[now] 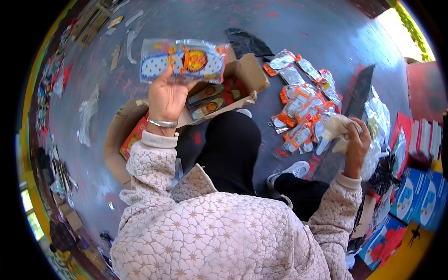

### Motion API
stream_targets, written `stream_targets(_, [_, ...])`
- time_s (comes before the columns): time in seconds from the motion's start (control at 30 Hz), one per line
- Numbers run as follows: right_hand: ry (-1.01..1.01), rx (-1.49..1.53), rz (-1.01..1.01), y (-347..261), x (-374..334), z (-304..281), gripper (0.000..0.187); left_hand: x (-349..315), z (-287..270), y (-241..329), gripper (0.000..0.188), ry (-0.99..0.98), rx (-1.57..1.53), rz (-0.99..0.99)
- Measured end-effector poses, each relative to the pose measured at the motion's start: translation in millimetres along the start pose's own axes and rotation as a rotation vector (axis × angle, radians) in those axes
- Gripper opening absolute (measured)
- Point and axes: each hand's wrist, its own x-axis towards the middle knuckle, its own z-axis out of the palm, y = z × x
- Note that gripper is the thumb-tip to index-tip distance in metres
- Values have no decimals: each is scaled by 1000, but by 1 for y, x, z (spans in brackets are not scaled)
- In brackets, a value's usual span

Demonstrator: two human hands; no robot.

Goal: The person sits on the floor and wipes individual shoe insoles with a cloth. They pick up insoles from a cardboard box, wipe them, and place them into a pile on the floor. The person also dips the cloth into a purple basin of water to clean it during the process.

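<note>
Up at the upper left-middle, my left hand is closed on the lower edge of a clear plastic packet. Inside it shows a white, blue-dotted, slipper-shaped sole with an orange and yellow round picture. Just beyond and below is an open cardboard box holding similar packets. My right hand, at the right, pinches a crumpled cream-coloured piece; whether it is cloth or a thin bag I cannot tell. Beside it on the floor lies a heap of orange-and-grey wrapped packets.
A second box flap curves around a red package near my left forearm. Black plastic and clear plastic wrap lie on the grey floor. Blue boxes stand at the right; a carton sits far left.
</note>
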Motion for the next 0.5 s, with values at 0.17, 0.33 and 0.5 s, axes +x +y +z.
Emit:
stream_targets(0.17, [-1,33,23,19,12,17,16,36,-110,-17,35,418,-25,73])
stream_targets(0.33, [-79,43,109,32,14,37,16,58,-160,-79,26,610,7,-76])
stream_targets(0.5, [-105,-47,92,24,21,53,15,99,-184,-124,26,704,-87,-186])
